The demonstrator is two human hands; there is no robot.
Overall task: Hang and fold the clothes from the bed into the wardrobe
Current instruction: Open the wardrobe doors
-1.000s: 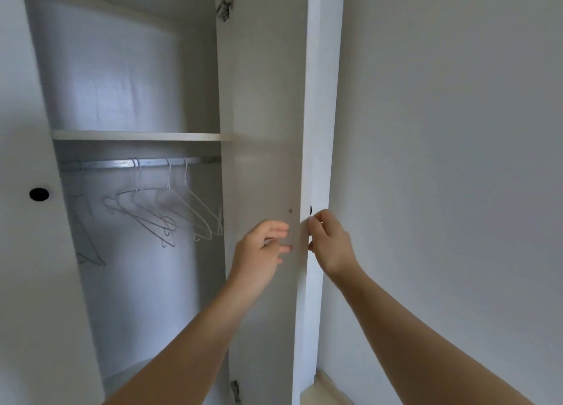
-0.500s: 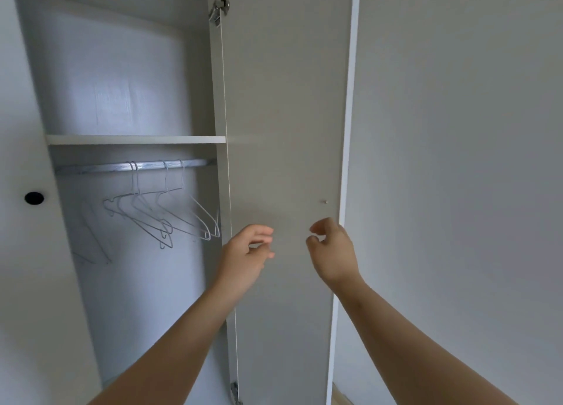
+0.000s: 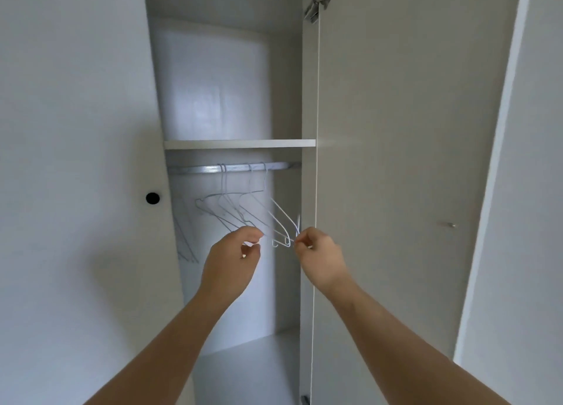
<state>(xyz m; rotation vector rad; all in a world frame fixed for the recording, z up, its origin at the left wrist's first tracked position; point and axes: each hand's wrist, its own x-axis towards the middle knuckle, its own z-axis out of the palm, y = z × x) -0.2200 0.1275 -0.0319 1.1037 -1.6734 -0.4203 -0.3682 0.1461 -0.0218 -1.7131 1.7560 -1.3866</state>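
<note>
1. the right hand (image 3: 320, 259), at the centre of the frame, pinches the low tip of the nearest wire hanger (image 3: 283, 215) between thumb and fingertips. a grip that thin could slip, and the hanger would swing back into its neighbours.
2. the left hand (image 3: 230, 261), just left of it, has its fingers curled at the low ends of the other wire hangers (image 3: 243, 209). i cannot tell whether it holds one or only brushes them. if it holds nothing, the bunch has nothing to steady it.
3. the hangers sit close together with their arms crossing. pulling one by its tip, rather than lifting its hook, would likely drag others along or tangle them.
4. the rail (image 3: 207, 169) runs just under the shelf (image 3: 240, 144), so a hook must be lifted in a tight gap. a hurried lift could catch there, or knock a neighbour off onto the wardrobe (image 3: 243, 368) floor.
5. the open door (image 3: 396, 160), at the right of the frame, stands just beside the right wrist. a drawn-back elbow could bump it.
6. the clothes are not in view, nor is the bed, so i judge the task barely begun.
</note>
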